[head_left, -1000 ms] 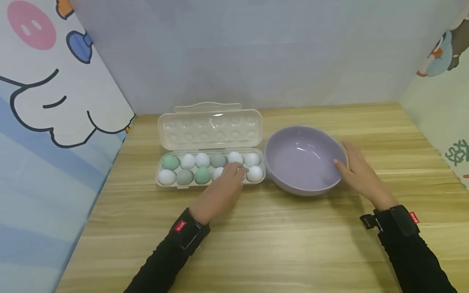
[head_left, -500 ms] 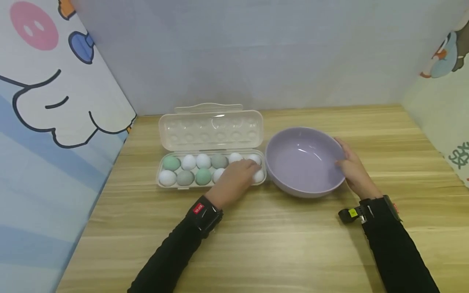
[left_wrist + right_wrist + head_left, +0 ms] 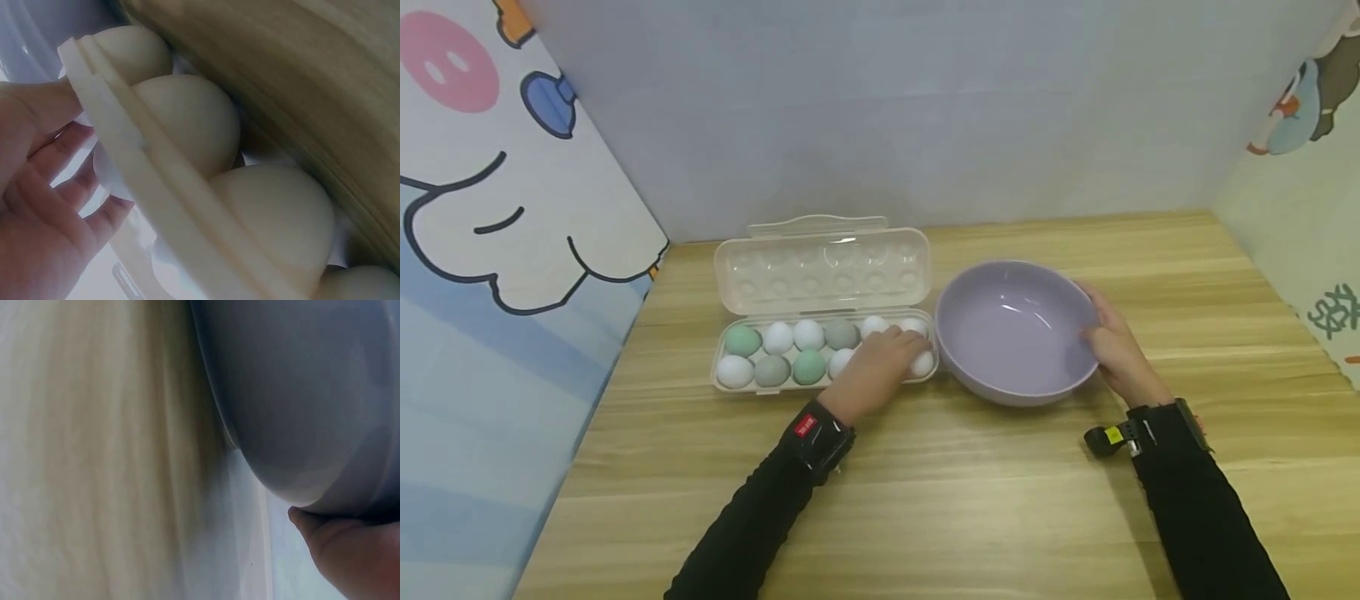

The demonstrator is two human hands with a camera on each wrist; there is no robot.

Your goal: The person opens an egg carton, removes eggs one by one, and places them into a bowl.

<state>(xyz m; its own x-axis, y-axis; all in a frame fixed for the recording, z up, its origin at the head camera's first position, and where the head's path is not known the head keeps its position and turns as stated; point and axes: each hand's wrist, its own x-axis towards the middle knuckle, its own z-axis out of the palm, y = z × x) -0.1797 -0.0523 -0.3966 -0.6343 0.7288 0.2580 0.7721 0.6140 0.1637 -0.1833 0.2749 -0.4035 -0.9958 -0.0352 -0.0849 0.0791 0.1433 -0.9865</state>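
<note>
An egg carton (image 3: 722,385) stands on the table with its clear lid (image 3: 820,287) folded back, white, green and grey eggs in two rows. My left hand (image 3: 876,371) reaches over its right end, curled fingers at the front-row end white egg (image 3: 922,364). In the left wrist view, thumb and fingers (image 3: 69,147) lie just beyond the carton's rim, its rounded cups below; their tips are partly hidden. On the right, a lilac bowl (image 3: 1011,333) sits close beside the carton. My right hand (image 3: 1123,350) grips its right rim, thumb over the inside and fingers outside.
The wood-grain table (image 3: 970,492) extends in front of the carton and bowl. A grey wall (image 3: 910,117) rises at the back. Panels with cartoon prints flank the table, the left one (image 3: 475,367) beside its edge.
My left hand has shifted right along the carton to its end eggs. The right hand has moved from an open touch to a firmer grip on the bowl's rim. The bowl and carton stay put.
</note>
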